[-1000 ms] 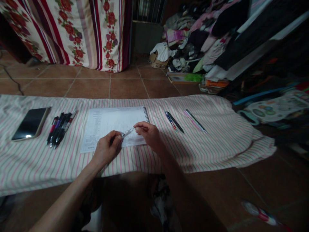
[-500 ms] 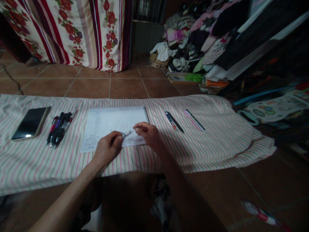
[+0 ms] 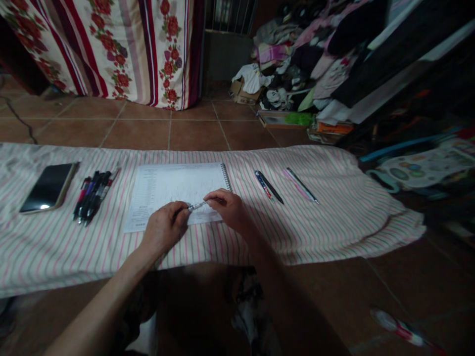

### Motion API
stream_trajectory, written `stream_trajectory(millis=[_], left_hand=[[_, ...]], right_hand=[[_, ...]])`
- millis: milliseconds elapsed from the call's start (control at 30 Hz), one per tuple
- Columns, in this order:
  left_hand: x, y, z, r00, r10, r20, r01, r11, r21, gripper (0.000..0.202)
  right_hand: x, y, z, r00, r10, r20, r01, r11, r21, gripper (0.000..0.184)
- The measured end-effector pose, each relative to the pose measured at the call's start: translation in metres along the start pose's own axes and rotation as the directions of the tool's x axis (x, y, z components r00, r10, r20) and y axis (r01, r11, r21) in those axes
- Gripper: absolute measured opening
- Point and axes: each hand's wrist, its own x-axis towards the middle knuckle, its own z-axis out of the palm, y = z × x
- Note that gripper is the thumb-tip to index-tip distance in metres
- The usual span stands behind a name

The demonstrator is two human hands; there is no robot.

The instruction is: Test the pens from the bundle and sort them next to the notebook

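Observation:
My left hand [image 3: 165, 228] and my right hand [image 3: 228, 210] both pinch one slim clear pen [image 3: 197, 205] between them, low over the near edge of a spiral notebook [image 3: 174, 187]. The left hand's fingers close round the pen's back end; the right hand's fingertips grip its front end. The notebook lies open on a pink-striped cloth [image 3: 319, 222] spread on the tiled floor.
Left of the notebook lie a bunch of dark pens [image 3: 94, 196] and a phone [image 3: 48, 187]. To its right lie two pens [image 3: 269, 186] and two more pens [image 3: 300, 185]. A floral cloth [image 3: 111, 44] hangs behind; a heap of clothes [image 3: 297, 64] fills the back right.
The two hands have drawn slightly closer together along the pen, so less of it shows between them. Everything on the cloth stays put.

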Motion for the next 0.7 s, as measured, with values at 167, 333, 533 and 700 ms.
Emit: stream_trajectory(millis=[167, 333, 533, 700], left_hand=[[0.0004, -0.0021, 0.0006, 0.998, 0.067, -0.016, -0.066, 0.998, 0.023, 0.025], [0.0009, -0.0033, 0.0013, 0.996, 0.086, -0.025, -0.086, 0.996, 0.014, 0.023], [0.0013, -0.0053, 0.0029, 0.989, 0.145, -0.004, -0.145, 0.987, 0.063, 0.023], [0.0016, -0.0069, 0.0036, 0.985, 0.170, -0.012, -0.169, 0.984, 0.060, 0.021]], right_hand=[[-0.0013, 0.0022, -0.0005, 1.000, -0.017, 0.017, 0.018, 0.999, -0.033, 0.012], [-0.0021, 0.0043, 0.0001, 1.000, -0.014, 0.022, 0.014, 1.000, -0.021, 0.012], [-0.0029, 0.0041, 0.0005, 0.996, 0.083, 0.038, -0.084, 0.996, 0.036, 0.022], [-0.0040, 0.0031, 0.0002, 0.996, 0.072, 0.052, -0.073, 0.997, 0.029, 0.021]])
